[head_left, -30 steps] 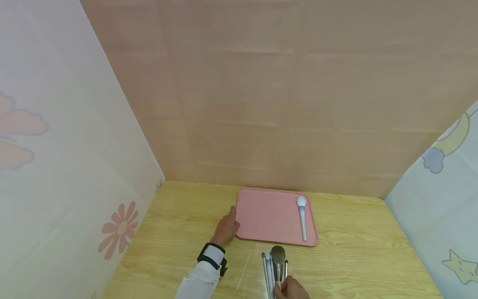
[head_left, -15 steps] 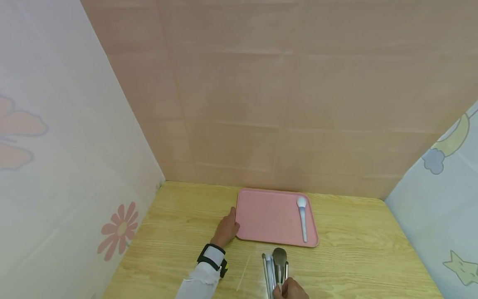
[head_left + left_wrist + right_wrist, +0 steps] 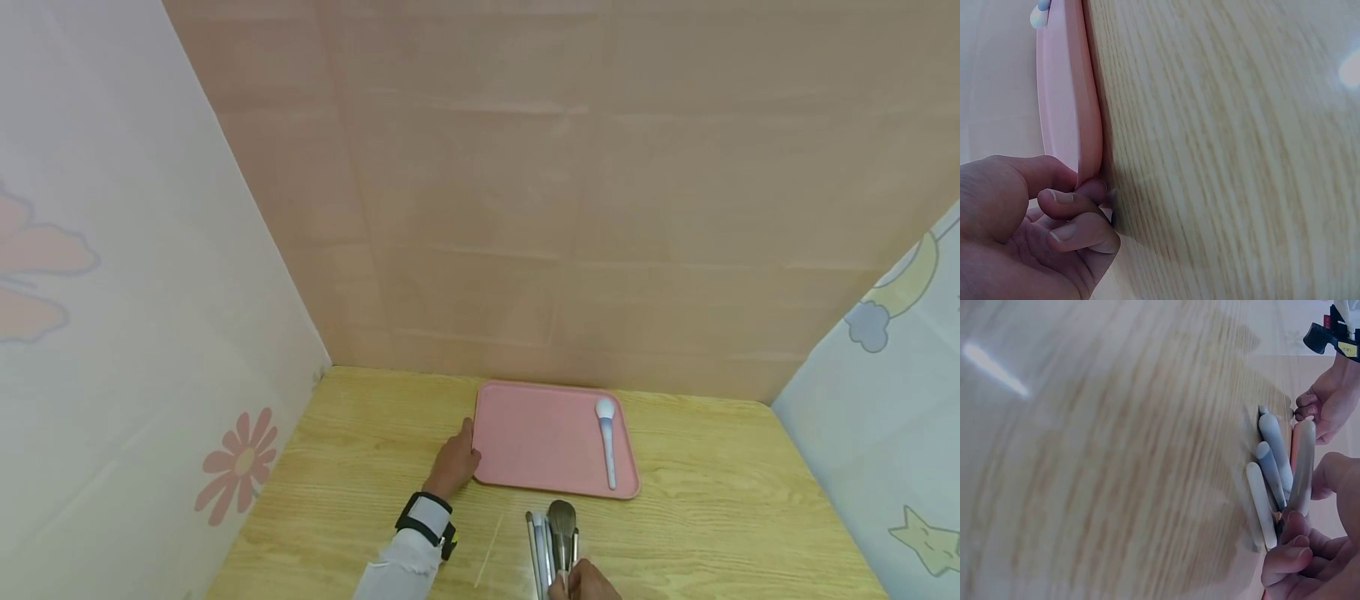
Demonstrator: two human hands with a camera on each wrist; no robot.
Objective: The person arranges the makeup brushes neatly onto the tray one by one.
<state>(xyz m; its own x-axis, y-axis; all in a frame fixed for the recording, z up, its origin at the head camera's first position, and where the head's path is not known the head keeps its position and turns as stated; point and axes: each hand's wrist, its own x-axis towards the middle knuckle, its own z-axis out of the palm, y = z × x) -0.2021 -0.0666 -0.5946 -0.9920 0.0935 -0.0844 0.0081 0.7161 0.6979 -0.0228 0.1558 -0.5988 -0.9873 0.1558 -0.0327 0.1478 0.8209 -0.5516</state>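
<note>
A pink tray [image 3: 532, 442] lies at the back of the wooden table, with one white-bristled makeup brush [image 3: 607, 446] along its right side. My left hand [image 3: 453, 462] pinches the tray's left edge; in the left wrist view the thumb is over the rim and a finger beneath it. In front of the tray, my right hand [image 3: 590, 583] pinches the handle of a large makeup brush with dark bristles [image 3: 561, 518]. Several slimmer makeup brushes [image 3: 537, 550] lie side by side under and next to it; their pale handle ends [image 3: 1260, 500] show in the right wrist view.
The wooden table [image 3: 697, 492] ends at a tan backdrop [image 3: 570, 250]. A flower-printed white sheet [image 3: 172, 333] borders it on the left, and another printed sheet [image 3: 900, 433] on the right. A wrist strap [image 3: 427, 515] sits around the left wrist.
The large brush's head has shifted very slightly to the right over the other brushes. Both hands keep their grips, and the tray stays in place.
</note>
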